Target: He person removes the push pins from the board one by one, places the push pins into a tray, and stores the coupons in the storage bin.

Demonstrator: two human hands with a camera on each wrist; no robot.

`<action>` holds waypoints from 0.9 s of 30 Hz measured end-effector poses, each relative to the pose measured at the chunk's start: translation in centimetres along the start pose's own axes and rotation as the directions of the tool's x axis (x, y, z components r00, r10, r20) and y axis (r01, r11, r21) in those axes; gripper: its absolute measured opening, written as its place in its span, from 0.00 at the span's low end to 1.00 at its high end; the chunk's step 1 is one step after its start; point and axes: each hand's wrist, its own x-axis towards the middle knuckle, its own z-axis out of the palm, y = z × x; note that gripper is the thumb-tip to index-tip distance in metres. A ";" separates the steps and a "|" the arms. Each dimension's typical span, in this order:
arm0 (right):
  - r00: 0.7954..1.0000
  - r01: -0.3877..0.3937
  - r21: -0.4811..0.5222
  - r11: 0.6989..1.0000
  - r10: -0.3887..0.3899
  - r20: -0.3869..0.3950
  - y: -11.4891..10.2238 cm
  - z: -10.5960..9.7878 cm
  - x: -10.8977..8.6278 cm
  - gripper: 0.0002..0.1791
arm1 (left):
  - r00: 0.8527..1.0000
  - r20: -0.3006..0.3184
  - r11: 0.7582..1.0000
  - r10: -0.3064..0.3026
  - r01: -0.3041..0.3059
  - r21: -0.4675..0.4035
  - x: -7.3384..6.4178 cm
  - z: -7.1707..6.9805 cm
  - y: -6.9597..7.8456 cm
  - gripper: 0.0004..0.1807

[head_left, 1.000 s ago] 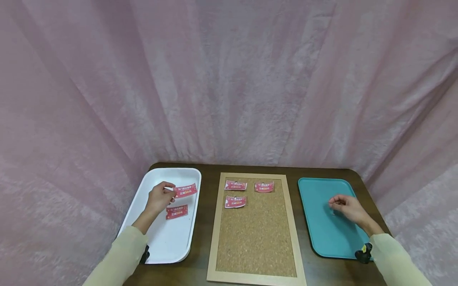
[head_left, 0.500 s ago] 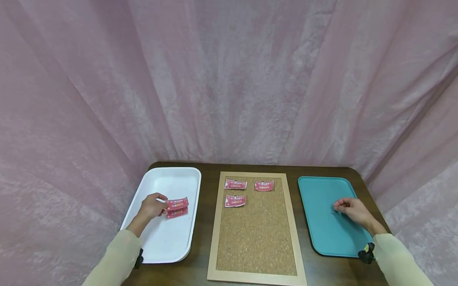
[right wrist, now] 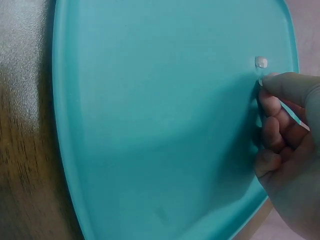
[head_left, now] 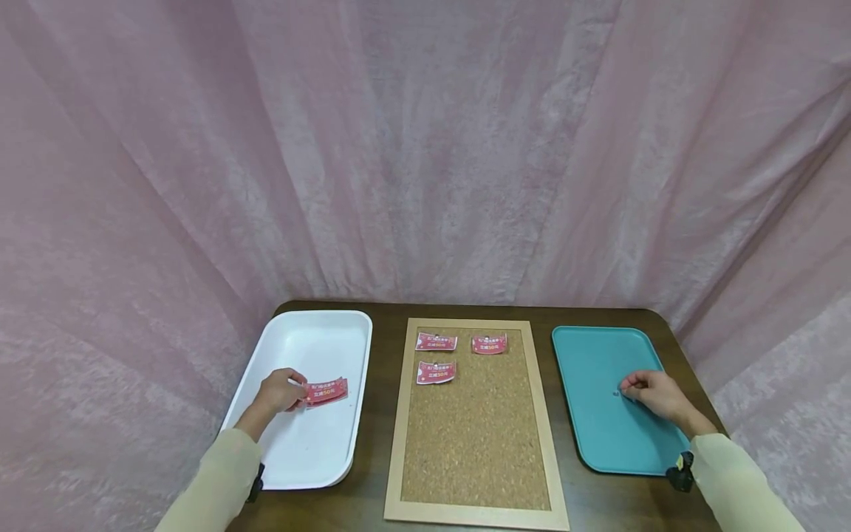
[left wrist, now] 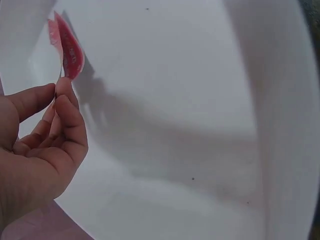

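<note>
My left hand pinches a red paper coupon by its left end, over the white tray. A second coupon lies mostly hidden beneath it; in the left wrist view the red papers extend beyond thumb and forefinger. On the teal tray, my right hand has thumb and forefinger together on a tiny pale piece, apparently a clear pushpin, largely hidden by the fingertips. Right beside them on the tray lies another small clear pushpin. The other right fingers are curled under.
Between the trays lies a wood-framed corkboard. Three red coupons are fixed near its top: upper left, upper right and a lower left coupon. A pink curtain hangs behind the dark wooden table.
My left hand has lowered its coupon toward me, over the other one in the white tray. My right hand has shifted slightly right and down, its fingertips now at the teal tray's surface.
</note>
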 end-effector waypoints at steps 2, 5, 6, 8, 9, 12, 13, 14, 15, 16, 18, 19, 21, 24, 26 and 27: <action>1.000 0.006 -0.010 1.000 -0.006 -0.008 0.1 0.0 0.1 0.06 | 1.000 0.006 1.000 0.001 -0.001 -0.006 0.0 0.3 -0.2 0.15; 1.000 0.014 -0.008 1.000 -0.015 -0.013 0.1 0.1 0.0 0.06 | 1.000 0.017 1.000 -0.006 0.006 -0.003 0.0 0.7 -0.5 0.14; 1.000 0.022 -0.007 1.000 -0.022 -0.013 0.1 0.0 0.0 0.06 | 1.000 0.021 1.000 -0.008 0.008 0.000 0.0 0.7 -0.7 0.14; 1.000 0.023 0.004 1.000 -0.023 -0.020 0.0 0.0 -0.1 0.06 | 1.000 0.023 1.000 -0.012 0.012 0.002 -0.1 0.7 -0.8 0.14; 0.999 0.029 0.007 1.000 -0.029 -0.024 -0.1 -0.1 -0.1 0.06 | 1.000 0.021 1.000 -0.015 0.015 0.002 -0.1 0.6 -0.8 0.14; 0.998 0.047 0.007 0.999 -0.047 -0.044 -0.5 -0.4 -0.2 0.07 | 1.000 0.013 1.000 -0.016 0.016 -0.007 -0.3 0.2 -0.7 0.15; 0.997 0.046 0.007 0.999 -0.046 -0.055 -0.6 -0.5 -0.2 0.08 | 1.000 0.008 1.000 -0.015 0.015 -0.010 -0.4 0.0 -0.6 0.16; 0.997 0.050 0.005 0.999 -0.049 -0.063 -0.7 -0.6 -0.2 0.08 | 1.000 0.002 1.000 -0.011 0.011 -0.010 -0.4 -0.2 -0.5 0.16; 0.996 0.054 0.003 0.999 -0.054 -0.069 -0.8 -0.7 -0.1 0.08 | 1.000 -0.008 1.000 -0.007 0.007 -0.011 -0.5 -0.5 -0.3 0.17; 0.996 0.057 0.000 0.998 -0.057 -0.075 -0.8 -0.7 -0.1 0.09 | 1.000 -0.017 1.000 -0.002 0.002 -0.010 -0.5 -0.7 -0.2 0.17; 0.995 0.057 -0.005 0.998 -0.058 -0.086 -1.0 -0.8 0.1 0.10 | 0.999 -0.040 1.000 0.011 -0.011 -0.005 -0.5 -1.1 0.2 0.18; 0.994 0.057 -0.005 0.998 -0.058 -0.088 -1.1 -0.8 0.2 0.10 | 0.998 -0.052 1.000 0.024 -0.024 -0.004 -0.5 -1.3 0.4 0.18; 0.994 0.057 -0.004 0.998 -0.057 -0.092 -1.4 -0.8 0.2 0.11 | 0.996 -0.072 0.999 0.045 -0.046 -0.004 -0.6 -1.7 1.0 0.19; 0.993 0.058 0.001 0.998 -0.057 -0.102 -1.8 -0.6 0.3 0.12 | 0.993 -0.096 0.998 0.063 -0.065 -0.018 -0.7 -2.1 2.1 0.20; 0.992 0.060 0.001 0.998 -0.060 -0.111 -2.2 -0.5 0.4 0.12 | 0.992 -0.105 0.996 0.072 -0.076 -0.035 -0.9 -2.1 2.9 0.20; 0.991 0.061 0.001 0.998 -0.061 -0.119 -2.4 -0.4 0.4 0.12 | 0.991 -0.108 0.996 0.075 -0.080 -0.044 -0.9 -2.0 3.2 0.20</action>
